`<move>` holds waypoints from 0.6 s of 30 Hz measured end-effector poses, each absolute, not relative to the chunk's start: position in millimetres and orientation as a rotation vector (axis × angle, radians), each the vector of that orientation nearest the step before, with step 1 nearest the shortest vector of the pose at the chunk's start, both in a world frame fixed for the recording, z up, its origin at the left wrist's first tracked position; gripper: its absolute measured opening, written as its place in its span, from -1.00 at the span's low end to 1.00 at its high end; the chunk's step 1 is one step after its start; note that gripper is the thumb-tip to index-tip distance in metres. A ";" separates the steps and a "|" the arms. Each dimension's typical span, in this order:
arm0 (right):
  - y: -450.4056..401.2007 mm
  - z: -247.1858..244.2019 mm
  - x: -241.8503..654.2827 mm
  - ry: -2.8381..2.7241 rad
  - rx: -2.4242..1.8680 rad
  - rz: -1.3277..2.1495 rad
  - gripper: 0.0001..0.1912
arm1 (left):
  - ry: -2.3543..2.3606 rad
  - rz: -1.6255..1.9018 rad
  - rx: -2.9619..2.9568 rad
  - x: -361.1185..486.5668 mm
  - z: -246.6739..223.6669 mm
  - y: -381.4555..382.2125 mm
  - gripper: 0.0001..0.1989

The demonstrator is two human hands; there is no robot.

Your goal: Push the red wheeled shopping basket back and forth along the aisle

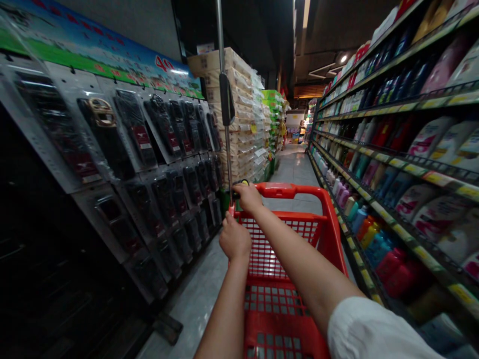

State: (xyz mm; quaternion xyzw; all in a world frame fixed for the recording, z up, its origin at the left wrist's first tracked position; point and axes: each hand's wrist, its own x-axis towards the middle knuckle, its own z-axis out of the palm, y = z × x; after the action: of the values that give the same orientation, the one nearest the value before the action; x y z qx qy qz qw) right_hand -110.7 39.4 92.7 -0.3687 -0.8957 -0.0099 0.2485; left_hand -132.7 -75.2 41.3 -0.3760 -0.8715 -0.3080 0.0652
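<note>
My left hand (pixel 235 238) is closed around the lower end of an upright metal pole (pixel 227 149), at the left corner of a red shopping cart (pixel 286 215). Just above and slightly right, my right hand (pixel 248 198) is closed near the pole and the cart's handle; a small black and yellow item (pixel 243 183) shows by its fingers, too small to name. A dark clamp-like piece (pixel 226 99) sits higher on the pole. The cart's red grid basket lies below my forearms, and my right arm crosses over it.
Packaged belts (pixel 144 127) hang on a rack at the left. Behind it stand tall stacks of wrapped packs (pixel 239 114). Shelves of bottles (pixel 426 207) line the right side. A tiled aisle floor (pixel 294 167) runs ahead between them.
</note>
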 end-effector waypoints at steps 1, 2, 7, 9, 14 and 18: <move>36.9 89.8 -110.0 -2.442 -0.960 0.015 -0.54 | -2.635 -0.937 -1.130 -132.9 41.6 -75.4 -0.51; 33.9 87.5 -108.6 -2.437 -0.931 0.044 -0.53 | -2.638 -0.944 -1.129 -133.0 42.1 -75.6 -0.52; 7.0 79.5 -100.2 -2.444 -1.039 -0.016 -0.57 | -2.648 -0.965 -1.138 -134.1 43.7 -76.1 -0.52; -7.6 74.8 -95.6 -2.467 -1.163 -0.121 -0.61 | -2.650 -0.957 -1.146 -134.7 43.1 -75.8 -0.51; -25.7 61.2 -53.6 -2.571 -1.153 -0.348 -0.60 | -2.590 -0.914 -1.177 -136.3 38.9 -75.1 -0.50; -19.0 52.8 -0.3 -2.473 -1.345 -0.330 -0.58 | -2.583 -0.938 -1.154 -134.8 38.8 -76.3 -0.50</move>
State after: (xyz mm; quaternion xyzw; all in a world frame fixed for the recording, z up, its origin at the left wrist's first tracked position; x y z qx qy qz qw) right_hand -0.3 -19.0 52.8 -0.4689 -0.8622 -0.1152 0.1532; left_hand -134.8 -76.3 38.8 -0.3859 -0.8638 -0.3138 0.0803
